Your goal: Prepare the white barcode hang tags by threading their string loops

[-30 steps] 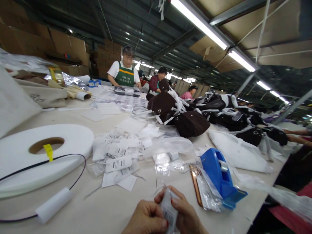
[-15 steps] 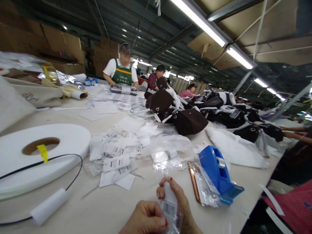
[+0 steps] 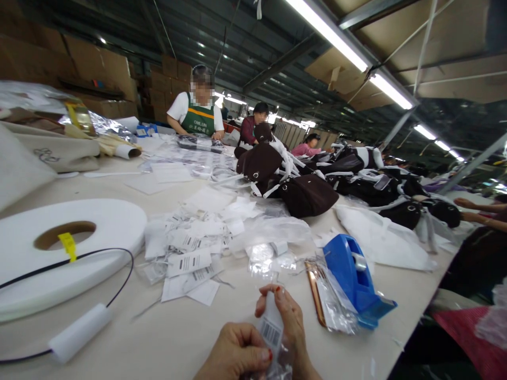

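Tag [image 3: 272,316] held above the near part of the bench [image 3: 178,343], well in from the right edge, tilted, barcode facing up to view. Change over the last 1 s: more of its face shows. Right thumb lay across it then; now that thumb is up at the top end and the barcode stands clear. Cord loop that rose above the fingers no longer seen there. Reads as a grip rearranged to free the face; hold much as it was 0.5 s ago.

Left hand [image 3: 237,348]: thumb and finger pinched together at the tag's lower left side. Right hand [image 3: 291,327]: part curled round the top end of the same tag, fingers behind. Clear plastic [image 3: 283,367] about the lower end; whether it encloses the tag, cannot tell.

Counts. Held tag: 1. Blue tape dispenser [image 3: 352,285]: 1, between hands and right edge. Copper-edged flat thing [image 3: 315,295]: 1, just beside it. Large white roll [image 3: 119,227]: 1, toward left edge. White tube [image 3: 81,332]: 1, nearer the front edge. Loose tags [image 3: 190,261]: many, overlapping, not countable. Dark bags [image 3: 309,195]: heap toward far edge, 2 distinct in front, rest merge. Co-workers [image 3: 202,116]: 3 beyond the bench, plus forearms at right edge.
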